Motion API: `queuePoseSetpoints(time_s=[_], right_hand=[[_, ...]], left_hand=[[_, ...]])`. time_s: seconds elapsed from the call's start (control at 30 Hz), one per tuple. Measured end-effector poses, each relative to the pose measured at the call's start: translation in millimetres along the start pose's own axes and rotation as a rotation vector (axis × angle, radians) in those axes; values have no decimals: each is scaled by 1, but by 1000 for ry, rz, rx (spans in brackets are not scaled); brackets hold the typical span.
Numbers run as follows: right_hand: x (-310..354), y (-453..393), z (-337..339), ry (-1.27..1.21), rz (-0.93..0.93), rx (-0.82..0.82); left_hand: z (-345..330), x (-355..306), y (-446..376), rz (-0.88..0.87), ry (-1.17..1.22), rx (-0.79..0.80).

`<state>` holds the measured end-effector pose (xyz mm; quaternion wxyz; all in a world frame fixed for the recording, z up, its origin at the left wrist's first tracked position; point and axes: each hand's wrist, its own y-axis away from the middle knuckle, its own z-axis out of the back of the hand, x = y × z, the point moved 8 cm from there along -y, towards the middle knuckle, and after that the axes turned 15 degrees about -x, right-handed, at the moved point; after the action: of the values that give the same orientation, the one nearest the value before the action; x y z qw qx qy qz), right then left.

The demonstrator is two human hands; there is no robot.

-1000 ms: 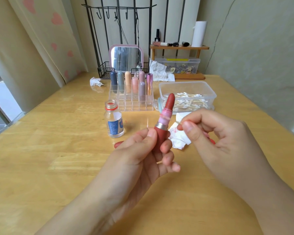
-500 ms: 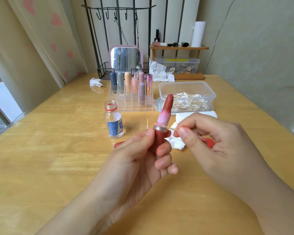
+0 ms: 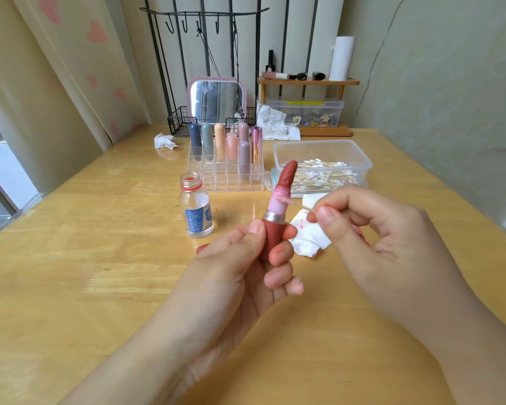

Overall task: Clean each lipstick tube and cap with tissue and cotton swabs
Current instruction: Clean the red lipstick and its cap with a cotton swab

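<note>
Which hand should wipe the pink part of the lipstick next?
Right hand: it pinches the cotton swab, tip already at the lipstick. The left hand is busy holding the tube.

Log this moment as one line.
left hand: holds dark-red plastic lipstick tube upright | right hand: pinches thin wooden cotton swab against pink inner sleeve

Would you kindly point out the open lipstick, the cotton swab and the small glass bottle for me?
open lipstick (image 3: 274,229): head view, on its red base above the left hand's fingers.
cotton swab (image 3: 300,206): head view, on the thin stick near the pink collar.
small glass bottle (image 3: 197,216): head view, on its blue label.
</note>
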<state>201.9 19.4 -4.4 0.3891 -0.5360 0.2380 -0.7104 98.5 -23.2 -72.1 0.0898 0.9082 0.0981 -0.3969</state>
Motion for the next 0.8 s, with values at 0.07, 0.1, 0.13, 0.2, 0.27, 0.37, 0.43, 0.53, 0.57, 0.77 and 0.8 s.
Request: queuePoseSetpoints(time_s=[0.07, 0.1, 0.13, 0.2, 0.27, 0.37, 0.43, 0.53, 0.57, 0.77, 0.8], right_hand=[[-1, 0, -1, -13, -7, 16], [0, 2, -4, -13, -4, 47], [0, 3, -7, -6, 1, 70], [0, 3, -6, 8, 1, 52], [-1, 1, -1, 15, -4, -3], [1, 1, -2, -6, 4, 21], [3, 3, -5, -20, 8, 52], [2, 0, 1, -15, -3, -1], [2, -1, 2, -21, -7, -3], [3, 2, -3, 37, 33, 9], [2, 1, 0, 48, 29, -21]], left_hand=[[1, 1, -1, 14, 15, -4], [0, 1, 0, 15, 13, 14], [-2, 1, 1, 16, 7, 38], [-4, 1, 2, 14, -10, 47], [-3, 1, 2, 0, -37, 12], [-3, 1, 2, -11, -45, 5], [-2, 1, 2, -24, -63, 8], [0, 2, 1, -31, -60, -7], [1, 2, 1, -24, -49, -10], [-3, 3, 1, 41, -15, 62], [-2, 3, 1, 35, -17, 55]])
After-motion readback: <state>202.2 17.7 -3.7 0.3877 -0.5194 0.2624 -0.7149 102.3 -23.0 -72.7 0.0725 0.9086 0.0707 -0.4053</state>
